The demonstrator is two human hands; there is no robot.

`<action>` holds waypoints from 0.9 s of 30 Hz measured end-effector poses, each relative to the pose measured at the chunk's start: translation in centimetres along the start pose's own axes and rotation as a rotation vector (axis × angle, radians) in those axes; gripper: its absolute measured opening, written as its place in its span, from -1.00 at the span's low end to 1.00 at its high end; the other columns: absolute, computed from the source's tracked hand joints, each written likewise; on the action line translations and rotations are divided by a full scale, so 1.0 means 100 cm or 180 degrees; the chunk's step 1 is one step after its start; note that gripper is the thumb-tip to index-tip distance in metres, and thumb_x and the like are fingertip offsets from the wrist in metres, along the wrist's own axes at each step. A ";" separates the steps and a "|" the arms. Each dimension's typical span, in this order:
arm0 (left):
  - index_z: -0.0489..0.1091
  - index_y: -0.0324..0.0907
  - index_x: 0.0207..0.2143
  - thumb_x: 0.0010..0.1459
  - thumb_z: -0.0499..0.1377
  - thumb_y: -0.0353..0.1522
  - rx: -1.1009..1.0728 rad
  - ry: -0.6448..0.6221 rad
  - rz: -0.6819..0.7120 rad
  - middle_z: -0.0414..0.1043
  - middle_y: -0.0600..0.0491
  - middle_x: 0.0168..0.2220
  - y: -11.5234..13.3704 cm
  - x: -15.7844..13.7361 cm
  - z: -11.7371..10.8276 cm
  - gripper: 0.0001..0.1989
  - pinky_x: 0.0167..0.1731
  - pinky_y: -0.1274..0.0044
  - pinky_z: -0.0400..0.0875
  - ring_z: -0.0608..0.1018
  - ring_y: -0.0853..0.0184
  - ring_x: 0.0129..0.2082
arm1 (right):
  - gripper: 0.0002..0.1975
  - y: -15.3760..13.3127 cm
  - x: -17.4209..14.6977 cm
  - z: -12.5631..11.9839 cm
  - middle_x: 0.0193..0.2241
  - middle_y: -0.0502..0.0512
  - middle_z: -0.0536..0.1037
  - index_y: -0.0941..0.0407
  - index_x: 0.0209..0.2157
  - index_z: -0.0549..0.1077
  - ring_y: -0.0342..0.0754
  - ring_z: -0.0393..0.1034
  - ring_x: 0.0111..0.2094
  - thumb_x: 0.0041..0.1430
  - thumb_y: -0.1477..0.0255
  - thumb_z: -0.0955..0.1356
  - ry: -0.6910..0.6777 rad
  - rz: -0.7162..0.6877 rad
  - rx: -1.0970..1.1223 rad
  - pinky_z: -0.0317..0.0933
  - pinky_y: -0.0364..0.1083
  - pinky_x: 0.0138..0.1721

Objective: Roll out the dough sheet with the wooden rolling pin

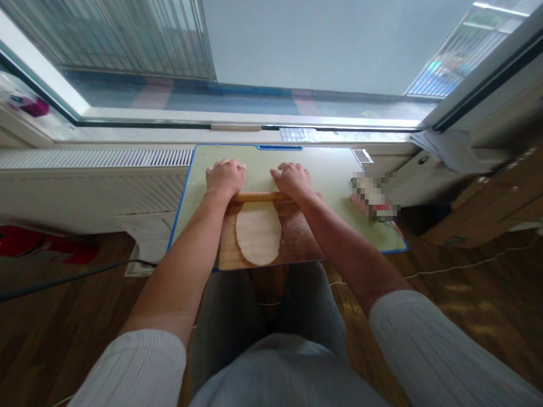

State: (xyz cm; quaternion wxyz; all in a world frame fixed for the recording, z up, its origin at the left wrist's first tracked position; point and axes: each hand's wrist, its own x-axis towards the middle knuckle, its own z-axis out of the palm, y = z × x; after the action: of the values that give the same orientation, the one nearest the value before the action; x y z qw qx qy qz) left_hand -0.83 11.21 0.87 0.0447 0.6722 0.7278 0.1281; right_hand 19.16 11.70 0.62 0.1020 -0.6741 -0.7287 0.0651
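Observation:
A wooden rolling pin (262, 196) lies crosswise over the far edge of a flat oval sheet of pale dough (258, 234). Over the pin's left end is my left hand (226, 176), knuckles up and fingers curled. My right hand (292, 178) covers the other end, its thumb pointing inward and its fingers bent. Both hands reach past the pin, with their heels down on it; the pin's ends are hidden beneath them. Under the dough is a brown wooden board (297, 232), dusted with flour at the right.
The wooden board rests on a larger pale-green board (335, 169) with a blue rim. At its right lies a blurred-out item (373, 198). Behind stand a radiator (97, 159) and a window. Cardboard boxes (496, 198) are at right, a red object (46, 244) at left.

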 end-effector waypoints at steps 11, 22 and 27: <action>0.63 -0.08 0.10 0.44 -0.08 -0.15 -0.0032 -0.0169 0.0087 0.59 -0.21 0.20 -0.002 -0.023 -0.002 -0.47 0.16 0.16 0.46 0.58 -0.04 0.18 | -0.47 0.000 -0.018 -0.002 0.21 0.31 0.60 0.11 0.21 0.57 0.25 0.43 0.23 0.48 0.11 0.22 -0.0003 0.0064 0.0034 0.25 0.19 0.27; 0.58 0.03 0.17 0.44 -0.10 -0.11 0.0064 -0.0294 0.0138 0.50 -0.14 0.30 -0.003 -0.045 -0.005 -0.46 0.22 0.05 0.37 0.48 -0.08 0.24 | -0.52 -0.004 -0.051 -0.009 0.25 0.26 0.56 0.04 0.22 0.54 0.26 0.33 0.27 0.52 0.17 0.17 -0.0040 -0.0037 -0.0085 0.17 0.24 0.29; 0.56 0.05 0.19 0.43 -0.08 -0.11 0.0034 -0.0260 0.0185 0.48 -0.12 0.32 -0.005 -0.055 -0.002 -0.47 0.25 0.04 0.33 0.47 -0.07 0.26 | -0.54 -0.005 -0.068 -0.015 0.30 0.24 0.52 -0.03 0.26 0.50 0.25 0.27 0.30 0.54 0.20 0.17 -0.0125 -0.0161 -0.0256 0.12 0.26 0.31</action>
State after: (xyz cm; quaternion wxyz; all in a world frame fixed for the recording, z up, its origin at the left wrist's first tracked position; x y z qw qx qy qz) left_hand -0.86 5.71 0.39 0.0671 0.6980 0.7062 0.0978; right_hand 19.49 4.82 1.78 0.0622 -0.6577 -0.7493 0.0463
